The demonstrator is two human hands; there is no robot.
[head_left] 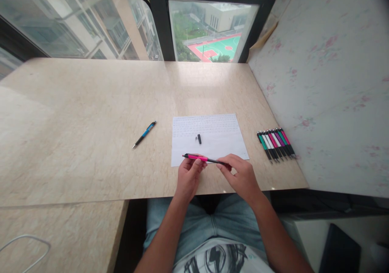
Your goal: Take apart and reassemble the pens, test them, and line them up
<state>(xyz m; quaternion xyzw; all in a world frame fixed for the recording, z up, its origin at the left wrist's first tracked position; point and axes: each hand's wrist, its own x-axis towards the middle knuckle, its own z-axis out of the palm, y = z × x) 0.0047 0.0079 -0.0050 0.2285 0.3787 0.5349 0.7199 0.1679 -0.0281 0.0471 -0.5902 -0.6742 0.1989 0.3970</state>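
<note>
A pink and black pen (203,158) lies level between both hands, just above the near edge of a white written sheet (209,139). My left hand (189,175) pinches the pink barrel end. My right hand (240,175) pinches the black end. On the sheet, beyond the pen, lie a small black pen part (199,138) and a tiny dark piece (196,137).
A blue and black pen (144,134) lies alone on the beige marble desk (85,115), left of the sheet. A row of several coloured pens (276,143) sits at the right, next to the flowered wall. A white cable (27,248) curls at lower left. Windows line the far edge.
</note>
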